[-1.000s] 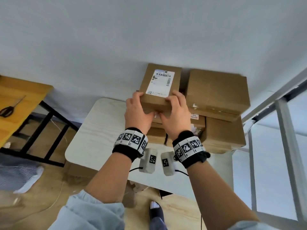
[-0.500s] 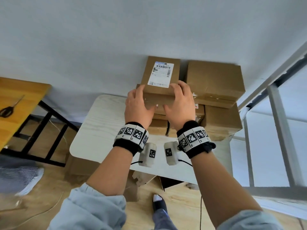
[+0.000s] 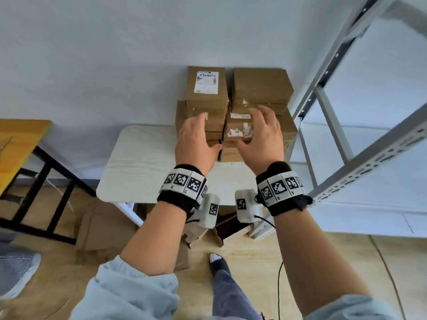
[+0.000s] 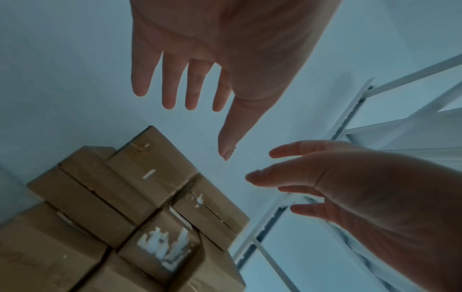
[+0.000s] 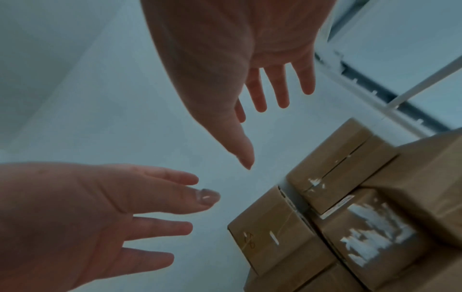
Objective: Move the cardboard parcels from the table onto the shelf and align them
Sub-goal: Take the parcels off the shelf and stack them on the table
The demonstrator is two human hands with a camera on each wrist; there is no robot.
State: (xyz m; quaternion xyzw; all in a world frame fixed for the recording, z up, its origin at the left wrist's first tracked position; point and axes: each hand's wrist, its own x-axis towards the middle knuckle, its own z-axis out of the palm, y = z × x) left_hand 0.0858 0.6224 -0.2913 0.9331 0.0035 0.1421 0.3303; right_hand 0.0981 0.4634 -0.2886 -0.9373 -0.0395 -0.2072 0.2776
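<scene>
Several brown cardboard parcels are stacked on the white table against the wall. The top left one, the labelled parcel, carries a white shipping label; a plain parcel sits beside it. My left hand and right hand hover in front of the stack with fingers spread, holding nothing. In the left wrist view my left hand is open above the stack. The right wrist view shows my right hand equally open beside the stack.
A grey metal shelf frame rises at the right, close to the stack. A wooden table on a black frame stands at the left. Flattened cardboard lies on the floor under the white table.
Both hands have let go of the labelled parcel, drawn back from the stack and spread apart. The head view has swung right, showing more of the shelf.
</scene>
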